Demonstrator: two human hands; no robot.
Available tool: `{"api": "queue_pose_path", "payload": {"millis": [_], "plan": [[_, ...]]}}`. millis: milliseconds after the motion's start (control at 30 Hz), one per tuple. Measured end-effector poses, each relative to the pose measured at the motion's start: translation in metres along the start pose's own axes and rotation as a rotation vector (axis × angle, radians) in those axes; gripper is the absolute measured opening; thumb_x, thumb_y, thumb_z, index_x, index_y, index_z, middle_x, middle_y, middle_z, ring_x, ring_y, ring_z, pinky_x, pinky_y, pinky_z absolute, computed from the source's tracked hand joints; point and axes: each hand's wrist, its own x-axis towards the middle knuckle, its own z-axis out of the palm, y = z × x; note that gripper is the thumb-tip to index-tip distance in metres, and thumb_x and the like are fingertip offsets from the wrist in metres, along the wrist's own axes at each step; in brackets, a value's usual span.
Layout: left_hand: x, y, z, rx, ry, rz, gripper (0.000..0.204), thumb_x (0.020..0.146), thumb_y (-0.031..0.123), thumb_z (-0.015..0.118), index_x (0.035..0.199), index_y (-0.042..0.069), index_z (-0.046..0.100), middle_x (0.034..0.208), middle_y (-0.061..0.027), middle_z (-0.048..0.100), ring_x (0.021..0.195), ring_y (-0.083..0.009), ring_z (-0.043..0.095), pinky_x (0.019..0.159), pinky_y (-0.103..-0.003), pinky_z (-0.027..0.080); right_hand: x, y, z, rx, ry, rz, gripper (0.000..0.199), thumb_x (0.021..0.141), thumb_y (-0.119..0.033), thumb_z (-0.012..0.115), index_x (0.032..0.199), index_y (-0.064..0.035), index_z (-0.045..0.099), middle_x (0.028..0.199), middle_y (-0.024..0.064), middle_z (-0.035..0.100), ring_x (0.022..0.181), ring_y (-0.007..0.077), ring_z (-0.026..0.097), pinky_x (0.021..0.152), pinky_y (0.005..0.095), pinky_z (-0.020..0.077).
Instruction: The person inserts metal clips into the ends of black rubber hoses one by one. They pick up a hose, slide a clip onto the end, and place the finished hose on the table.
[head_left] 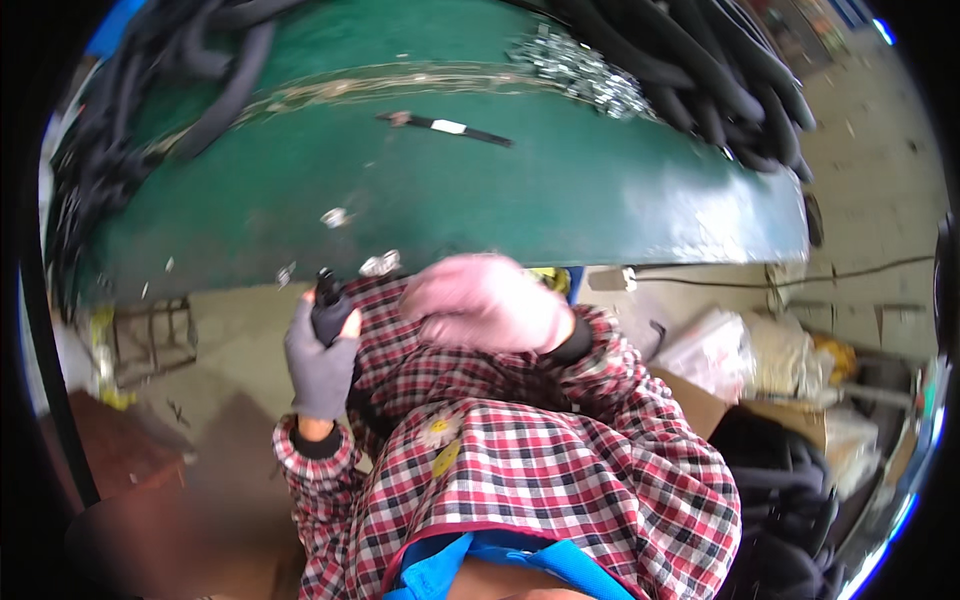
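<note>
Gloves (322, 388) of plain fabric cover both our hands, grey on the left and pink on the right. Our left hand (318, 362) is wrapped around a short black piece (330, 312), upright just at the near edge of a table. Our right hand (488, 303), beside it over our lap, is curled and smeared by blur; we cannot tell whether it grasps anything.

The black piece is dark and dull, rounded in outline, with a small knob-like top poking above our fingers; our grip hides the rest.

Ahead of us stretches the smooth green tabletop (260, 225), glossy with reflected light at the right. Thick, matte black tubes (690, 70) loop and heap at its far corners. Beside the right-hand heap glitters a pile of small silvery metal pieces (590, 78). Pale, stringy strands (400, 82) run across the surface, and nearer us lies a slim dark strip (480, 134) with a white band. We wear a loose smock (540, 455) in red, black and white checks.
</note>
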Motion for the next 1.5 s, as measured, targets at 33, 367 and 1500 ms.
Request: {"api": "queue_pose_path", "payload": {"millis": [33,367,1500], "plan": [[0.002,0.002,0.006,0.000,-0.021,-0.079,0.031,0.085,0.005,0.075,0.113,0.000,0.061,0.084,-0.0034,0.062,0.077,-0.0100,0.060,0.069,-0.028,0.052,-0.014,0.000,-0.032,-0.110,0.112,0.077,0.024,0.082,-0.002,0.070,0.106,-0.0060,0.071,0.102,0.0110,0.070,0.091,0.0291,0.068,0.083,0.0371,0.0561],[0.004,0.009,0.028,0.066,-0.116,-0.189,0.032,0.086,0.004,0.072,0.115,-0.001,0.060,0.086,-0.0049,0.063,0.073,-0.0130,0.060,0.070,-0.030,0.052,-0.077,0.086,-0.190,-0.605,1.015,0.438,0.021,0.086,-0.005,0.072,0.107,-0.0054,0.074,0.101,0.0066,0.071,0.083,0.0157,0.067,0.077,0.0263,0.0535],[-0.005,0.025,0.007,-0.048,0.060,0.031,0.039,0.085,-0.005,0.068,0.122,0.002,0.057,0.102,-0.0053,0.069,0.089,-0.0129,0.065,0.078,-0.028,0.055,0.034,0.030,0.065,0.799,0.477,0.563,0.011,0.090,-0.004,0.075,0.098,0.0015,0.070,0.112,0.0074,0.070,0.091,0.0089,0.064,0.084,0.0254,0.0535]]}}
